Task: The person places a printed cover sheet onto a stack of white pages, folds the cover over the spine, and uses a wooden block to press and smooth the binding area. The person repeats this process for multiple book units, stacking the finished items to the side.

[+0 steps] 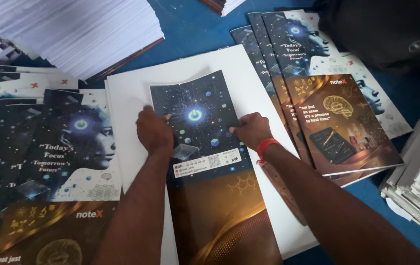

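A glossy notebook cover sheet (205, 162), dark blue with a glowing symbol at the top and bronze at the bottom, lies on a white sheet (126, 93) in the middle. My left hand (153, 130) presses its left edge, fingers curled on the paper. My right hand (252, 129), with a red band at the wrist, pinches its right edge. Both forearms reach up from the bottom of the view.
Fanned printed covers lie at the left (48, 157) and at the upper right (327, 98). A thick stack of white paper (72, 29) sits top left, more stacked sheets (416, 181) at the right edge. A dark object (391, 29) is top right. The surface is blue.
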